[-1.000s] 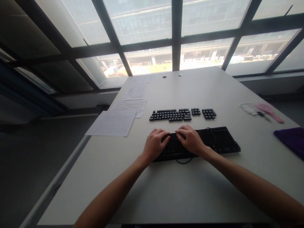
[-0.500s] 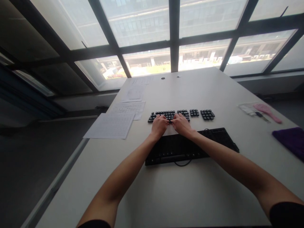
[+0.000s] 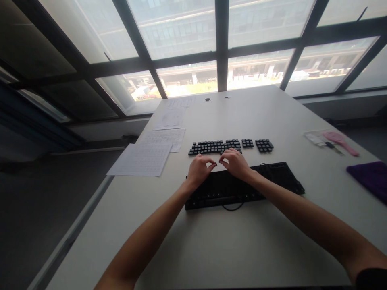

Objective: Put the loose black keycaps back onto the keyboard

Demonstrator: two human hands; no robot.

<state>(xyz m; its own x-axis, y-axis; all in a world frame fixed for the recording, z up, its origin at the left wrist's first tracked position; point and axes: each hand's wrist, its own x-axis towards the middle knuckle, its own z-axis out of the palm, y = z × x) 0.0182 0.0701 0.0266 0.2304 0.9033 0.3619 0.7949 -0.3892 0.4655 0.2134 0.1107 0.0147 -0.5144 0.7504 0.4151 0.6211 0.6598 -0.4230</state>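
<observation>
Both hands hover just above the near side of a row of loose black keycaps. My left hand is closed in a pinch, with a small dark keycap at the fingertips. Close beside it, my right hand pinches thumb to forefinger on another small dark keycap; both pieces are tiny and partly hidden. Beneath my wrists lies a black keyboard base, slightly tilted on the table, its cable looping out at the near edge.
More keycap groups sit to the right. Printed sheets line the white table's left edge. On the right are a pink hand-held object, a clear bag and a purple cloth. Large windows stand beyond.
My hands have pulled back toward me from the keycap row, and a small gap has opened between their fingertips. More of the row now shows.
</observation>
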